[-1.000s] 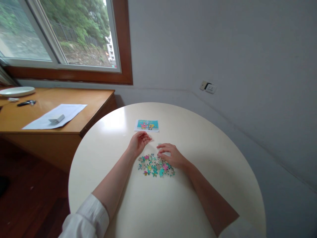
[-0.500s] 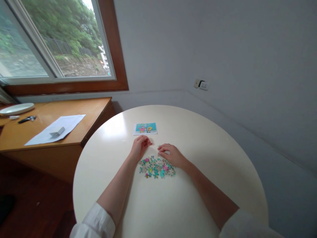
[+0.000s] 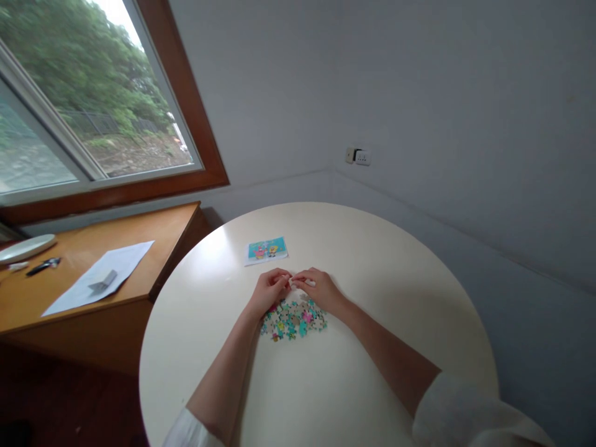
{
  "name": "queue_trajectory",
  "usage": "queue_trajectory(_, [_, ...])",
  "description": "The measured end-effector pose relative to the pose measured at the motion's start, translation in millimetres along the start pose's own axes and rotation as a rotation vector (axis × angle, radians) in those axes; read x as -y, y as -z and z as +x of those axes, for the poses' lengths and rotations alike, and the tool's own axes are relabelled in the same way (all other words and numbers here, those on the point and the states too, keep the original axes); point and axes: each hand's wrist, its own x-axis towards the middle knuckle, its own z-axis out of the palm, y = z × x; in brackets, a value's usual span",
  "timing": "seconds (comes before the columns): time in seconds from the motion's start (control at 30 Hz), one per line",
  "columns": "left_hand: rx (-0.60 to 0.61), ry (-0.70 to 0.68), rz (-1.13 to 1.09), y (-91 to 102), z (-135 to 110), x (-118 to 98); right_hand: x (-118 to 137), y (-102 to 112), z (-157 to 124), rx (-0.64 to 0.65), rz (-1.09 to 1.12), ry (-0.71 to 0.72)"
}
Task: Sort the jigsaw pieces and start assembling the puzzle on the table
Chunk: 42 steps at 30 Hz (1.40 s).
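Note:
My left hand [image 3: 269, 292] and my right hand [image 3: 322, 290] meet fingertip to fingertip just beyond a heap of loose jigsaw puzzle pieces [image 3: 295, 321]. Both are closed in a pinch. A small pale bit shows between the fingertips and looks like a puzzle piece; the fingers cover most of it. Teal, pink, yellow and grey pieces make up the heap, some of them partly under my left hand. Beyond my hands lies a picture card [image 3: 267, 249] with pink and yellow cartoon figures on teal.
Everything rests on a round white table [image 3: 372, 366]. To the left stands a wooden desk [image 3: 133, 233] with a white paper sheet [image 3: 79, 295], a small grey folded object [image 3: 103, 280], a black item [image 3: 43, 266] and a white plate [image 3: 28, 247]. Walls stand close behind and right.
My hands, apart before, have come together at the fingertips, the left one moving right and nearer the heap. The whole view has tilted and shifted somewhat.

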Motion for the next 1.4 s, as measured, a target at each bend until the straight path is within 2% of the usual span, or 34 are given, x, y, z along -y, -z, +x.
queue_trajectory(0.17, [0.026, -0.012, -0.012, 1.7, 2, 5, -1, 0, 0, -0.054, 0.029, 0.042])
queue_trajectory(0.3, [0.046, -0.018, -0.018, 2.7, 2, 6, -4, -1, 0, -0.047, 0.044, 0.078])
queue_trajectory(0.47, [-0.003, -0.060, 0.042, 3.8, 3, 6, -7, -3, 0, -0.034, 0.056, 0.101])
queue_trajectory(0.7, [-0.058, -0.053, -0.003, 4.3, 8, 10, -7, -4, 0, 0.014, 0.099, 0.055])
queue_trajectory(0.87, [-0.115, -0.053, -0.024, 7.7, 13, 15, -7, -5, 0, -0.017, 0.200, -0.074])
queue_trajectory(1.03, [-0.184, -0.047, -0.048, 8.9, 13, 14, -8, -1, 2, -0.102, -0.014, -0.089])
queue_trajectory(1.23, [-0.193, -0.044, -0.036, 9.7, 12, 10, -5, 1, 2, -0.015, -0.244, -0.027])
queue_trajectory(1.4, [-0.263, -0.078, 0.111, 15.5, 13, 12, -7, -1, 3, 0.018, -0.287, -0.027])
